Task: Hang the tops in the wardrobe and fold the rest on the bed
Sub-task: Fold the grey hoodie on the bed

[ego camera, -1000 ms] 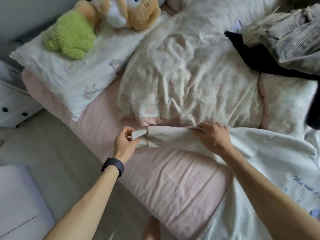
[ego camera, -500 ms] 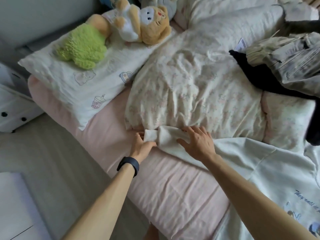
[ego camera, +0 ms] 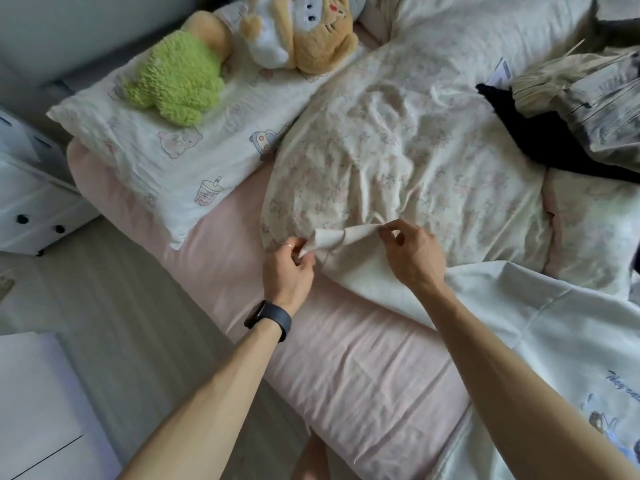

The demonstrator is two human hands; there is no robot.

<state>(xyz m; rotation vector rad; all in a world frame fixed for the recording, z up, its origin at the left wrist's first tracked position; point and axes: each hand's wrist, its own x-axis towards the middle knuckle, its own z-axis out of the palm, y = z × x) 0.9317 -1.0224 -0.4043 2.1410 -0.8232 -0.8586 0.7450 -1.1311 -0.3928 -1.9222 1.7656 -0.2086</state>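
A cream long-sleeved top [ego camera: 540,334] with a blue print lies spread over the pink sheet [ego camera: 363,368] at the right. Its sleeve [ego camera: 349,261] runs left toward the floral duvet. My left hand [ego camera: 289,268] pinches the cuff end of that sleeve. My right hand [ego camera: 410,254] pinches the sleeve's upper edge a little further along, lifting the fabric off the bed. A dark garment [ego camera: 540,140] and grey-beige striped clothes [ego camera: 595,109] are piled at the far right of the bed.
A crumpled floral duvet [ego camera: 398,157] covers the middle of the bed. A printed pillow [ego camera: 173,140] with a green plush [ego camera: 176,81] and a tan plush toy [ego camera: 301,32] lies at the left. White drawers [ego camera: 31,209] stand beside the bed, over grey floor [ego camera: 131,306].
Both hands moved right along the sleeve toward the duvet. My right hand went from lying flat on the sleeve to pinching and lifting it.
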